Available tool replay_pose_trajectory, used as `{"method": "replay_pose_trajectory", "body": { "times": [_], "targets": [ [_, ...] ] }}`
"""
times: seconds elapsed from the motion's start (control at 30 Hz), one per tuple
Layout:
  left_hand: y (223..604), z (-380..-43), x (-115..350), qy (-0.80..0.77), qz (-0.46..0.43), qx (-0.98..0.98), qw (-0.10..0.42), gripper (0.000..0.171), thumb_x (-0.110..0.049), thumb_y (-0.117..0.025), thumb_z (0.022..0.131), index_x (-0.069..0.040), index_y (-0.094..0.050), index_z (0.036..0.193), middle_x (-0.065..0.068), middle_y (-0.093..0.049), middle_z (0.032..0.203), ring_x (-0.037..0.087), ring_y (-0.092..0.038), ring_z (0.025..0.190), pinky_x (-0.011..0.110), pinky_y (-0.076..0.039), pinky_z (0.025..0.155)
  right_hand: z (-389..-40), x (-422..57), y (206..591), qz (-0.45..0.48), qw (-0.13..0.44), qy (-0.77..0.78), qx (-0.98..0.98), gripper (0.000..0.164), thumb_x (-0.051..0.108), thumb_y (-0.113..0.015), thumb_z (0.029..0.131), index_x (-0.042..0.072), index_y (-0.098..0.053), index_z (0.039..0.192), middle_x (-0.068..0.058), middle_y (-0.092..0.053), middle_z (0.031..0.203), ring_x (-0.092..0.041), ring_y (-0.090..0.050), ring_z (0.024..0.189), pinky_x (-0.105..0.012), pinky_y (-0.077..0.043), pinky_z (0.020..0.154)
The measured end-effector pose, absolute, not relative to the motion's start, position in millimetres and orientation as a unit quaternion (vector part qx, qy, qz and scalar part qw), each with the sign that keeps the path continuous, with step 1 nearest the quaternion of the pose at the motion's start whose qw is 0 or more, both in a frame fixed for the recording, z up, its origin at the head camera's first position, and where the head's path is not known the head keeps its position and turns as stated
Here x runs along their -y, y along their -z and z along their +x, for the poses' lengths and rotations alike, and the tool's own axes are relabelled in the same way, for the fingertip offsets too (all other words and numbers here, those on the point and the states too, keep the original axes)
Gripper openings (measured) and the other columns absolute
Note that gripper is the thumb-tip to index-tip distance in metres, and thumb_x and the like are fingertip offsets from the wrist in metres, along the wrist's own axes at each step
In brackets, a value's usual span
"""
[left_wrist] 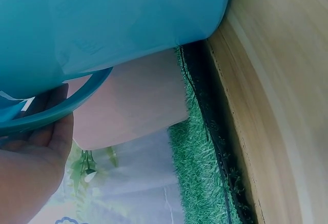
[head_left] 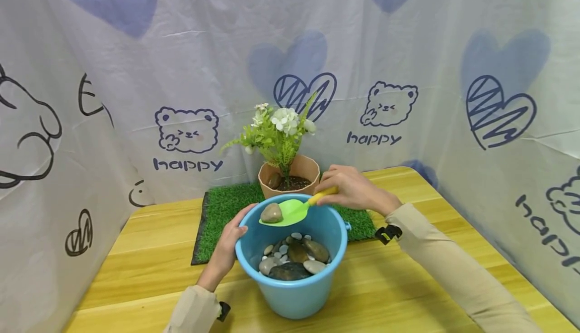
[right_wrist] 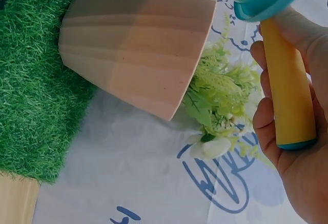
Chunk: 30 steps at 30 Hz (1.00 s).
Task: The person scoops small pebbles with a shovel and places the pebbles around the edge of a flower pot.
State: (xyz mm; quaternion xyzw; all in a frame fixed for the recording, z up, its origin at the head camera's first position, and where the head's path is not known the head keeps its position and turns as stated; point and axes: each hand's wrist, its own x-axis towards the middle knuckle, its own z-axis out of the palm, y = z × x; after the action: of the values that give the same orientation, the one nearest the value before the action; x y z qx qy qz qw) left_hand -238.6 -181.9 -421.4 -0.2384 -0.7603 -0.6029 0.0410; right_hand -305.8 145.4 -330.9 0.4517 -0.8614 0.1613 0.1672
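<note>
My right hand (head_left: 346, 188) grips the yellow handle (right_wrist: 289, 85) of a toy shovel, whose green scoop (head_left: 293, 212) is over the far part of the blue bucket's opening. A tan stone (head_left: 272, 213) lies on the scoop. With my left hand (head_left: 228, 242) I hold the left rim of the blue bucket (head_left: 294, 297); in the left wrist view the fingers (left_wrist: 61, 126) curl under that rim. Inside the bucket are a dark stone (head_left: 290, 271), several brown and grey stones, and small pale pebbles (head_left: 283, 250).
Behind the bucket, a peach flowerpot (head_left: 304, 167) with white flowers (head_left: 285, 120) and a brown stone (head_left: 274, 180) in it stands on a green turf mat (head_left: 217, 217). The wooden table (head_left: 149, 257) extends around them. Printed cloth (head_left: 190, 61) hangs behind and at both sides.
</note>
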Motion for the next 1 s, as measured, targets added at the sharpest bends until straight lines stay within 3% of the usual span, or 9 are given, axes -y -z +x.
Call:
{"method": "replay_pose_trajectory", "body": {
  "times": [0.57, 0.8, 1.0],
  "targets": [
    [418.5, -236.3, 179.4, 0.602, -0.238, 0.761, 0.045, 0.058, -0.021, -0.032, 0.093, -0.009, -0.039, 0.15, 0.019, -0.045, 0.148, 0.045, -0.051, 0.126, 0.045, -0.052, 0.09, -313.5, -152.8, 314.4, 0.448, 0.196, -0.154, 0.859, 0.028, 0.038, -0.076, 0.081, 0.02, -0.079, 0.101, 0.006, -0.069, 0.086, -0.007, -0.048, 0.073, -0.024, -0.039, 0.064],
    [419.3, -237.8, 179.7, 0.605, -0.238, 0.758, 0.046, 0.059, -0.022, -0.033, 0.093, -0.009, -0.039, 0.15, 0.019, -0.045, 0.148, 0.045, -0.051, 0.125, 0.047, -0.053, 0.089, -319.2, -155.4, 311.0, 0.427, 0.206, -0.142, 0.869, 0.024, 0.04, -0.073, 0.083, 0.023, -0.079, 0.099, 0.007, -0.07, 0.087, -0.008, -0.051, 0.075, -0.026, -0.042, 0.066],
    [419.4, -237.1, 180.0, 0.605, -0.235, 0.759, 0.045, 0.058, -0.021, -0.031, 0.093, -0.011, -0.039, 0.15, 0.019, -0.047, 0.146, 0.045, -0.053, 0.123, 0.051, -0.053, 0.088, -326.6, -157.5, 312.1, 0.388, 0.205, -0.131, 0.889, 0.025, 0.039, -0.074, 0.083, 0.019, -0.079, 0.098, 0.003, -0.072, 0.09, -0.013, -0.058, 0.082, -0.031, -0.047, 0.073]
  ]
}}
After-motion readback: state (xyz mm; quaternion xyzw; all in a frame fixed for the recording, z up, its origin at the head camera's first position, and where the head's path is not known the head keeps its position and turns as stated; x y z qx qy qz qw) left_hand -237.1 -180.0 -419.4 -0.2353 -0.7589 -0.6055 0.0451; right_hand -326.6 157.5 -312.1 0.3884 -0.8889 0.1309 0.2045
